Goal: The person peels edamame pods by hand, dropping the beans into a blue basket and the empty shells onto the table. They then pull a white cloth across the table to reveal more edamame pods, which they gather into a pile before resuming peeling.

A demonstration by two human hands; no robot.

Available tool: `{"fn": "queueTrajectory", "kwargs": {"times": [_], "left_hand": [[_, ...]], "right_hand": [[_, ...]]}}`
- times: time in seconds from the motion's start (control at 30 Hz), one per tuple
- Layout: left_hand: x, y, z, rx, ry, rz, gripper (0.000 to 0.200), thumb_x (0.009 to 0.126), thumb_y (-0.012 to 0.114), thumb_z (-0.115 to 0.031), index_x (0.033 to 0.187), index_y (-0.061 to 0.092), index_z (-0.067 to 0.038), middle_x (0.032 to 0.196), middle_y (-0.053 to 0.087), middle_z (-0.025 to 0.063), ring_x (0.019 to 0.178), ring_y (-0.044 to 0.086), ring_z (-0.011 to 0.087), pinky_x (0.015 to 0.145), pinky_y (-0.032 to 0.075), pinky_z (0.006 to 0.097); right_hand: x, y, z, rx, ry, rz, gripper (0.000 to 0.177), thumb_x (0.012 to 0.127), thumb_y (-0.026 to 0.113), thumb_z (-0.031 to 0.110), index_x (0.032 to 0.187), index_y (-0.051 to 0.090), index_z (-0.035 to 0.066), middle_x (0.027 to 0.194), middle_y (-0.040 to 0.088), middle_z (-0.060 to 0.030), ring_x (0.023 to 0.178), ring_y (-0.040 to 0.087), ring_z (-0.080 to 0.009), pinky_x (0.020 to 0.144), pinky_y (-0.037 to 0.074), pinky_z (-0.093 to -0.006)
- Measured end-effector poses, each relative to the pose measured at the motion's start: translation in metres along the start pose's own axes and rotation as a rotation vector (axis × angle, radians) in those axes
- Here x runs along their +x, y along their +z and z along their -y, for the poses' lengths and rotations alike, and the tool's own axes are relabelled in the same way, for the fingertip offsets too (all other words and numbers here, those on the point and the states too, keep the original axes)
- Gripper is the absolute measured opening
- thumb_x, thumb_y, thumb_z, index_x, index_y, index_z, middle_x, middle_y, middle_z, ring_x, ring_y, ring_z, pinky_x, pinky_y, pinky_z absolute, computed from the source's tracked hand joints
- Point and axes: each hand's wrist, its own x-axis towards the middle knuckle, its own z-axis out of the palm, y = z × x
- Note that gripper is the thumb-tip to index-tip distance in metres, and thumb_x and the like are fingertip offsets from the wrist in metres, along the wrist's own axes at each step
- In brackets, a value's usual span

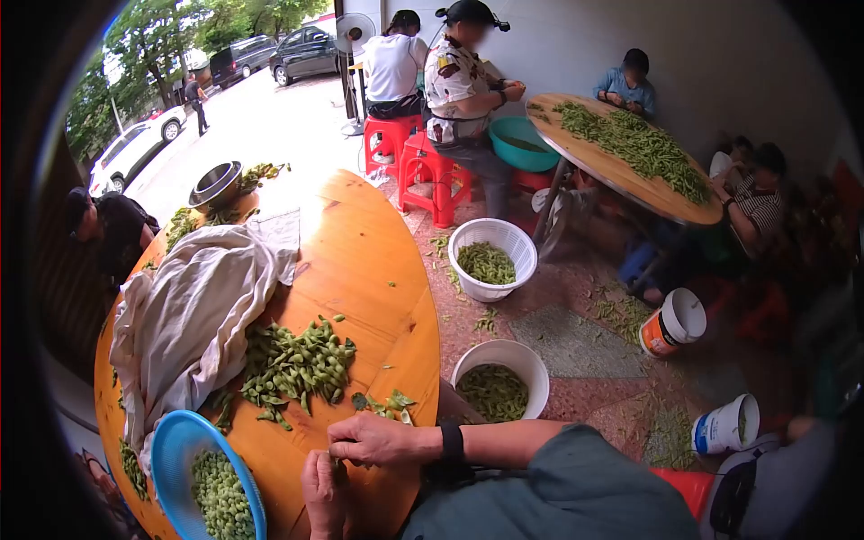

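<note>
My right hand [373,439], with a dark band at the wrist, reaches in from the right over the orange wooden table [369,243]. Its fingers are pinched at a green pod, mostly hidden between the hands. My left hand [325,490], below it, is closed on the same pod. Just above my hands lie a few loose pods and empty shells [392,407]. A heap of green pods [301,364] rests farther up beside a crumpled pale cloth [202,301]. Left of my hands stands a blue basket [165,450] with shelled green beans [220,499].
Two white tubs [543,382] [459,236] with green pods or shells stand on the floor right of the table. Metal bowls [216,186] sit at its far end. Several people work around; another table [562,135] holds pods. Two buckets [661,335] [717,427] lie tilted at right.
</note>
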Motion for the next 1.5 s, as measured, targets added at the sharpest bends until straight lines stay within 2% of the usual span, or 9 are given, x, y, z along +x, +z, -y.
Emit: {"fn": "queueTrajectory", "kwargs": {"times": [0.13,0.33,0.4,0.43,0.5,0.63,0.97,1.23,1.5], "left_hand": [[0.001,0.001,-0.003,-0.200,-0.123,0.039,0.023,0.104,0.046,-0.024,0.085,0.050,-0.012,0.065,0.045,-0.0047,0.050,0.038,0.0037,0.045,0.032,0.0190],[0.004,0.002,-0.004,-0.277,-0.147,0.007,0.018,0.103,0.048,-0.023,0.089,0.052,-0.012,0.069,0.048,-0.0051,0.052,0.040,0.0020,0.045,0.032,0.0165],[0.000,0.002,-0.015,0.552,0.436,0.051,0.014,0.101,0.055,-0.024,0.101,0.059,-0.010,0.075,0.056,0.0029,0.063,0.053,0.0226,0.057,0.048,0.0324],[-0.001,0.001,-0.019,0.554,0.435,0.059,0.014,0.101,0.055,-0.024,0.101,0.059,-0.010,0.075,0.056,0.0029,0.063,0.053,0.0226,0.057,0.048,0.0324],[-0.004,0.000,-0.025,-0.391,-0.266,0.077,0.016,0.103,0.052,-0.027,0.092,0.057,-0.015,0.074,0.052,-0.0057,0.056,0.043,0.0019,0.048,0.034,0.0161],[-0.001,0.005,-0.029,-0.331,-0.308,0.114,0.017,0.104,0.051,-0.027,0.091,0.055,-0.016,0.071,0.047,-0.0080,0.053,0.036,-0.0007,0.046,0.027,0.0145],[-0.005,0.022,-0.025,-0.210,-0.133,-0.083,0.012,0.104,0.051,-0.023,0.102,0.058,-0.013,0.073,0.047,-0.0071,0.060,0.039,0.0006,0.051,0.030,0.0163],[0.007,0.006,0.009,-0.087,0.055,-0.053,0.014,0.103,0.050,-0.018,0.093,0.051,-0.009,0.075,0.053,-0.0029,0.058,0.045,0.0045,0.051,0.036,0.0189],[-0.001,0.012,-0.020,-0.254,-0.277,-0.031,0.005,0.101,0.054,-0.012,0.099,0.051,-0.008,0.081,0.056,-0.0010,0.060,0.048,0.0036,0.051,0.038,0.0165]], "right_hand": [[0.000,-0.003,0.002,0.263,0.182,0.066,0.022,0.095,0.057,0.023,0.081,0.057,0.006,0.062,0.056,-0.0005,0.054,0.053,-0.0066,0.048,0.043,-0.0240],[0.000,-0.002,0.004,0.272,0.151,0.007,0.018,0.092,0.061,0.019,0.083,0.058,0.005,0.063,0.057,-0.0015,0.052,0.055,-0.0076,0.046,0.043,-0.0232],[-0.002,-0.004,0.008,0.288,0.082,-0.021,0.016,0.092,0.062,0.017,0.084,0.058,0.004,0.065,0.059,-0.0024,0.053,0.055,-0.0079,0.045,0.044,-0.0235],[-0.002,-0.004,0.010,0.303,0.011,-0.035,0.015,0.091,0.063,0.015,0.085,0.059,0.003,0.066,0.060,-0.0032,0.053,0.056,-0.0082,0.045,0.045,-0.0239],[-0.003,-0.006,0.015,0.248,-0.058,-0.054,0.014,0.090,0.064,0.013,0.085,0.060,0.001,0.068,0.061,-0.0040,0.055,0.057,-0.0089,0.047,0.046,-0.0247],[0.003,-0.002,0.001,0.074,-0.253,-0.161,0.014,0.088,0.065,0.012,0.087,0.061,-0.001,0.071,0.065,-0.0082,0.061,0.061,-0.0134,0.055,0.049,-0.0286],[0.006,0.002,-0.004,-0.099,-0.267,-0.183,0.020,0.088,0.064,0.016,0.085,0.058,-0.003,0.070,0.062,-0.0174,0.066,0.065,-0.0244,0.061,0.049,-0.0353],[-0.004,0.000,0.012,0.048,0.043,-0.139,0.017,0.089,0.060,0.013,0.089,0.056,-0.003,0.069,0.063,-0.0150,0.068,0.066,-0.0214,0.060,0.050,-0.0329],[0.002,0.004,-0.007,-0.150,-0.277,-0.321,0.014,0.087,0.061,0.012,0.091,0.056,-0.001,0.072,0.062,-0.0137,0.066,0.066,-0.0210,0.057,0.050,-0.0333]]}}
